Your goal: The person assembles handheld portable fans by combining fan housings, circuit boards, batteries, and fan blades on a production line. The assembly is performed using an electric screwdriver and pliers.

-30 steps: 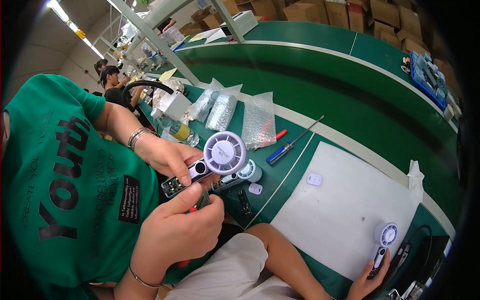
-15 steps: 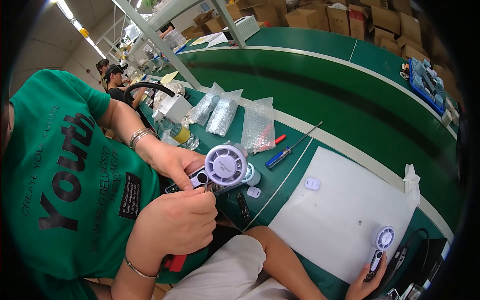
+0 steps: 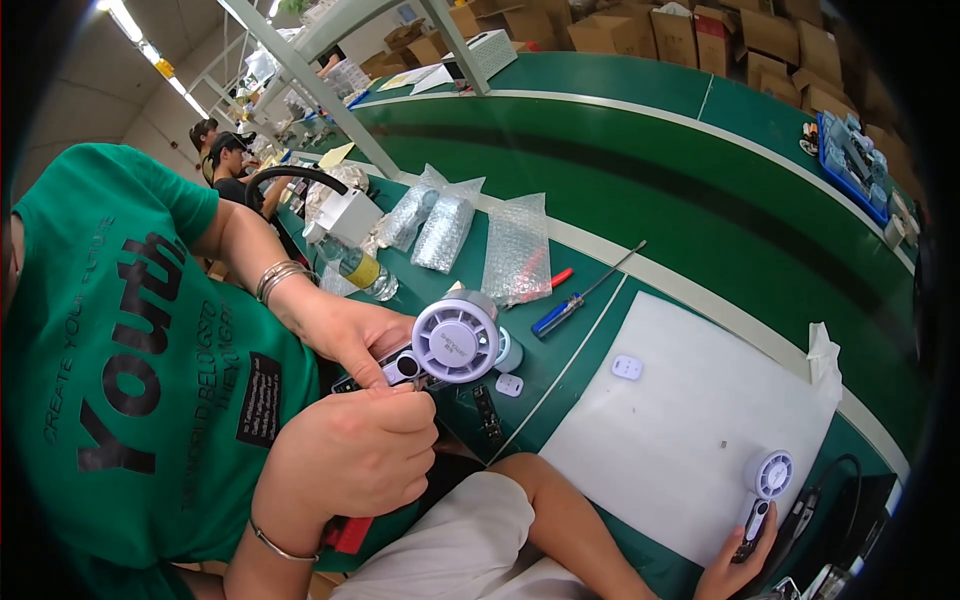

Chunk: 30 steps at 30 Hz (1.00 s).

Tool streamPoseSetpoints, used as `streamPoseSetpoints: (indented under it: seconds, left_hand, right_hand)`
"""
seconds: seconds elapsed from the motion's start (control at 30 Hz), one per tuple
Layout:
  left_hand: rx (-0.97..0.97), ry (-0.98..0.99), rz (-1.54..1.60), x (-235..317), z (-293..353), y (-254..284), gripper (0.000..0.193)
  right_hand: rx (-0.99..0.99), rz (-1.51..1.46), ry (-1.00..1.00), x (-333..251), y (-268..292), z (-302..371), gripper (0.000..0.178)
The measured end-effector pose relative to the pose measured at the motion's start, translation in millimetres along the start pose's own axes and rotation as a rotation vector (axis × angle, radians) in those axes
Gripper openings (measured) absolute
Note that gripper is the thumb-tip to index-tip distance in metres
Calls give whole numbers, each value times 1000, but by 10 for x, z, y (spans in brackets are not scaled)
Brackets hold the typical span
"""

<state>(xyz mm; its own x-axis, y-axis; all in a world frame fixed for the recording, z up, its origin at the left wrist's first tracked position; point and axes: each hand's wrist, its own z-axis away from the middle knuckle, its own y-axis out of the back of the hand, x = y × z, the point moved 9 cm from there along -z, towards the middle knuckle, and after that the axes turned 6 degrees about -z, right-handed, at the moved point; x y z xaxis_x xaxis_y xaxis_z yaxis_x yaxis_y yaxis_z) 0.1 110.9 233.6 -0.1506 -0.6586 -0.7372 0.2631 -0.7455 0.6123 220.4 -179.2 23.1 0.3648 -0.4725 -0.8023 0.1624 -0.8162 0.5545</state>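
At the lower right, my left hand [image 3: 738,568] is closed around the dark handle of a small lavender handheld fan [image 3: 772,474]. The fan's round slotted head stands above my fingers, over the edge of a white sheet [image 3: 690,400]. My bare left forearm [image 3: 575,525] runs out at the lower edge, and my right hand is out of view. A tiny dark piece [image 3: 724,444] and a lavender cover [image 3: 627,367] lie on the sheet. Left of me, a co-worker in green grips another lavender fan [image 3: 456,341] with its handle opened; the fingertips hide what they pinch.
Beside the co-worker's fan lie a small lavender cover [image 3: 509,384] and a circuit board [image 3: 487,412]. Farther back are a blue-handled screwdriver [image 3: 560,318], bubble-wrap bags [image 3: 516,245] and a bottle [image 3: 362,272]. A black cable [image 3: 856,490] curves at the right; a blue tray [image 3: 850,180] holds parts.
The co-worker's fan and hands have shifted slightly to the right. My left hand keeps its hold on the fan, nearly still.
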Motion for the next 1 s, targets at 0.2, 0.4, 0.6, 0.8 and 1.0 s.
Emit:
streamPoseSetpoints:
  seconds: [0.2,0.4,0.6,0.8,1.0]
  left_hand:
    - [26,19,150,21,-3,-25,15]
    - [23,44,153,-28,2,-5,13]
    - [21,37,165,-39,1,38,12]
    - [22,25,187,-27,5,63,11]
    - [41,31,236,-44,-8,106,11]
  right_hand:
    - [-37,14,-16,-21,-28,-14,47]
    - [-7,23,42,-84,-12,-20,47]
    - [-2,-24,-42,-32,-17,-10,48]
    - [-4,-8,-47,-106,-14,-26,48]
    - [-13,-7,-87,-124,-6,-33,48]
